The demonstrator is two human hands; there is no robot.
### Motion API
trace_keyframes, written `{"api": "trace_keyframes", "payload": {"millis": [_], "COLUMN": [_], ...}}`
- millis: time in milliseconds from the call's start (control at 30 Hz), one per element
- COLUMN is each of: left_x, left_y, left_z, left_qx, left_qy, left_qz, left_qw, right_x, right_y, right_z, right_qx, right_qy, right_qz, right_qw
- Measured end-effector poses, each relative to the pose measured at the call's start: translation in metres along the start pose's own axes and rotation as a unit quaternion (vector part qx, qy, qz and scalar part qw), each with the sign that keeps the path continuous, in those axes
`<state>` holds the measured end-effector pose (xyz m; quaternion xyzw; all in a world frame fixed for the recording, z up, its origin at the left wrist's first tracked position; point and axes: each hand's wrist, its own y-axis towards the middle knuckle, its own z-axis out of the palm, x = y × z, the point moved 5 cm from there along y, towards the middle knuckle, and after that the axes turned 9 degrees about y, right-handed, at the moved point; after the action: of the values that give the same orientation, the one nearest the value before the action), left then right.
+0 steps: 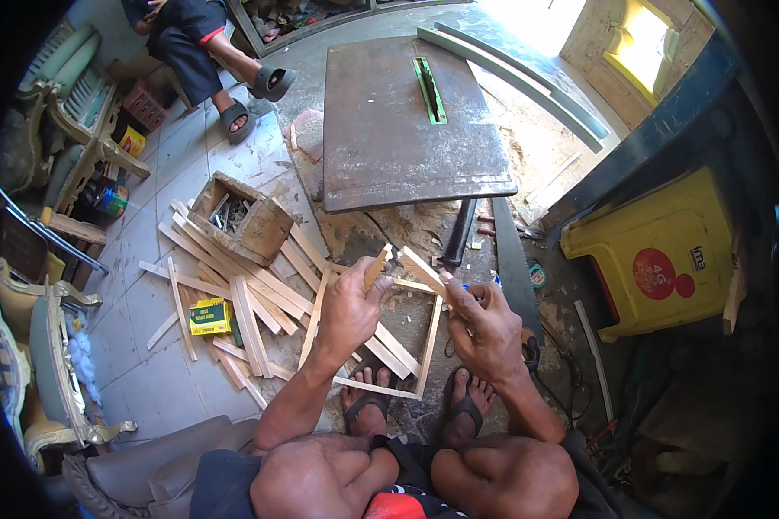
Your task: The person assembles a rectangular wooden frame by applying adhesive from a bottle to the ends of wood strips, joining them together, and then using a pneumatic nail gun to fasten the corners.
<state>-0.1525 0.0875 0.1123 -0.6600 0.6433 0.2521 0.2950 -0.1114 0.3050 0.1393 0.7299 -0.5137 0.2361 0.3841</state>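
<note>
Both hands are raised over a light wooden frame (pixel 432 336) lying on the floor by my feet. My left hand (pixel 348 313) is closed around a short wooden piece (pixel 377 266) that points up and away. Between the fingers of my right hand (pixel 486 327) is a wooden strip (pixel 421 270), slanting up to the left. The upper ends of the two pieces look ragged and nearly meet, with a small gap between them. Loose wooden strips (pixel 393 353) lie across the inside of the frame, below my hands.
Wooden strips (pixel 249 324) pile up at left beside a small yellow box (pixel 210 317) and a wooden box of nails (pixel 267 232). Ahead stands a saw table (pixel 407 147); a hammer (pixel 461 232) and handsaw (pixel 512 246) are near it. A yellow stool (pixel 640 251) lies right. Someone (pixel 186 43) sits far left.
</note>
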Motion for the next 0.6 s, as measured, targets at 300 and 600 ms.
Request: {"api": "trace_keyframes", "payload": {"millis": [300,600], "left_x": [-0.0072,-0.0093], "left_y": [-0.0031,-0.0038], "left_z": [-0.0032,-0.0035], "left_qx": [0.009,-0.038], "left_qy": [-0.021,0.006], "left_qz": [-0.001,0.066], "left_qw": [1.000,0.997], "right_x": [0.0030,-0.0013], "right_y": [-0.0001,-0.0022], "right_z": [0.0039,0.0091], "right_qx": [-0.003,0.017], "right_qy": [-0.018,-0.014], "right_qz": [-0.020,0.000], "right_qw": [1.000,1.000]}}
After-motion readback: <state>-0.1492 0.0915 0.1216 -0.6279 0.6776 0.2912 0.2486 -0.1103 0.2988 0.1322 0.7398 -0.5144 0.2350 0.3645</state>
